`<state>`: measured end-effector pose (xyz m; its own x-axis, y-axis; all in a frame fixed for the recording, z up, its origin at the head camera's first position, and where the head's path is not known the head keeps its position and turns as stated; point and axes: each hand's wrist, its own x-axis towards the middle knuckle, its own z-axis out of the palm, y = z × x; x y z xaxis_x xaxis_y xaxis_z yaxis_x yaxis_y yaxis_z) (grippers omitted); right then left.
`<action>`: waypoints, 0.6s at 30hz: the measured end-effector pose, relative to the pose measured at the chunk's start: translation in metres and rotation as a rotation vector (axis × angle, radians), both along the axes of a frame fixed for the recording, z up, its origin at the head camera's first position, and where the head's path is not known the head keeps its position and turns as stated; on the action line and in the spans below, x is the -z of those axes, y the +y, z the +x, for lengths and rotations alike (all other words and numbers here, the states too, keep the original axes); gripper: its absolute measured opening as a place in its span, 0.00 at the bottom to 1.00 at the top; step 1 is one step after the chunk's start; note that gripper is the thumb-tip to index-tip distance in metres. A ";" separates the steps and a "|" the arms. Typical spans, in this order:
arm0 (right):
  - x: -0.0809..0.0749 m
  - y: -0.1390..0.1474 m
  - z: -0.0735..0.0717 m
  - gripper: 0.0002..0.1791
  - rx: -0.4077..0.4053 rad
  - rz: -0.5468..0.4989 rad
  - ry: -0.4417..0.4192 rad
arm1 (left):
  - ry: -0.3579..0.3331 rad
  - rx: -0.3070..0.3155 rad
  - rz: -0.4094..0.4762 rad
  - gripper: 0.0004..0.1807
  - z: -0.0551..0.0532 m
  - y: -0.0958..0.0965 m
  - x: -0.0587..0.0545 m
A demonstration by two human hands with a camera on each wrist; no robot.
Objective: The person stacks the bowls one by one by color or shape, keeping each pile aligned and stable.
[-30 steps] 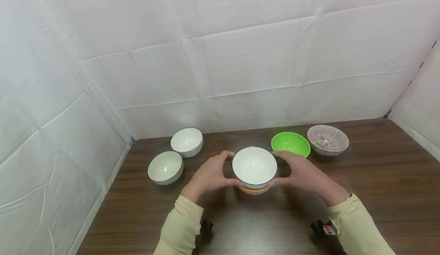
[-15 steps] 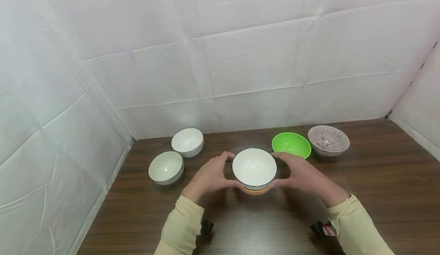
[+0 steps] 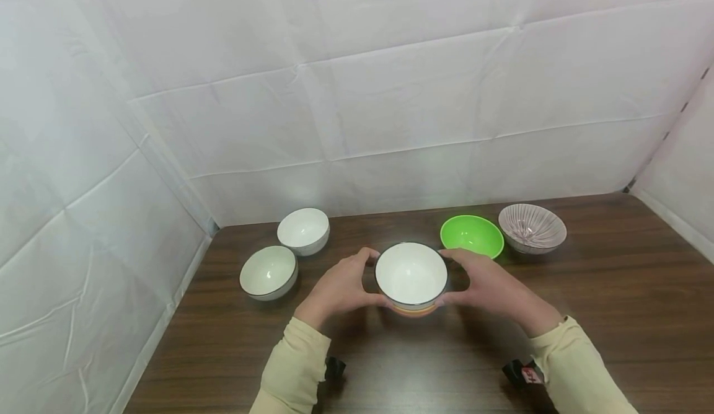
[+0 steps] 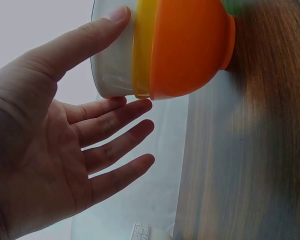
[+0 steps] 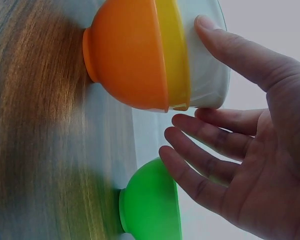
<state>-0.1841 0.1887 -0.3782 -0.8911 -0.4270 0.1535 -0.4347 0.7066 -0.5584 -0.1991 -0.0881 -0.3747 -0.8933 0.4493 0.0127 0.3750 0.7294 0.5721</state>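
Note:
A white bowl with a thin dark rim (image 3: 411,273) sits nested in a yellow bowl (image 4: 144,50), which sits in an orange bowl (image 5: 130,55). The orange bowl's foot is on the wooden table. My left hand (image 3: 341,284) holds the white bowl's left side, thumb on the near wall and index finger at the far wall. Opposite it, my right hand (image 3: 491,285) pinches the right side the same way. On both hands the other fingers spread out below the bowls in the wrist views. Most of the yellow and orange bowls is hidden from the head view.
Back left on the table (image 3: 195,346) stand a white bowl (image 3: 304,229) and a pale greenish bowl (image 3: 269,271). Just behind my right hand is a green bowl (image 3: 471,234), with a striped bowl (image 3: 532,228) to its right. White sheeting (image 3: 390,92) walls the back and sides.
Both hands have lowered the white bowl slightly, so less of the orange bowl shows beneath it. The other bowls stay in place.

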 end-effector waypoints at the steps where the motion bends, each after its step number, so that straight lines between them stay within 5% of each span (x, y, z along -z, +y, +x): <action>1: 0.000 0.000 0.000 0.50 0.002 0.000 -0.001 | 0.000 0.000 0.001 0.43 0.000 0.000 0.000; 18: -0.001 0.000 0.000 0.50 -0.011 -0.001 -0.040 | -0.064 0.022 0.034 0.43 -0.002 0.000 0.001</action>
<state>-0.1839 0.1886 -0.3769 -0.8917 -0.4368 0.1186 -0.4201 0.7010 -0.5763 -0.2006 -0.0884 -0.3759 -0.8825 0.4695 -0.0286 0.3528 0.7010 0.6198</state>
